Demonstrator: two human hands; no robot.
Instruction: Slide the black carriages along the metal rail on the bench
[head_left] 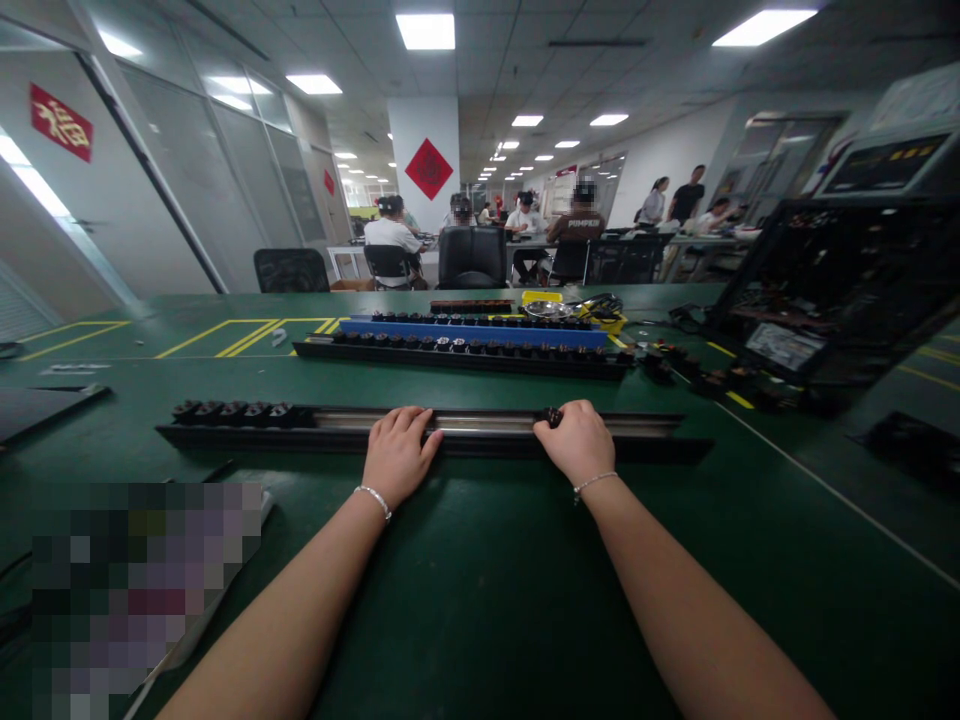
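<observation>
A long black channel rail (487, 446) with a bright metal strip inside lies across the table in front of me. Several small black round-topped parts (232, 413) sit in a row at its left end. My left hand (397, 455) grips the rail near its middle, fingers over the far edge and thumb on the near side. Further right, my right hand (581, 442) pinches a small black part (553, 416) at the rail; whether it is seated in the channel cannot be made out. Both wrists wear a thin bracelet.
Beyond lie another black rail (465, 358) and a blue rail (480, 329), both carrying rows of black parts. Cables and a metal bowl (546, 310) are behind them. A large black open-framed machine (787, 290) stands right. A blurred-out flat item (150, 590) lies front left. People sit beyond the table.
</observation>
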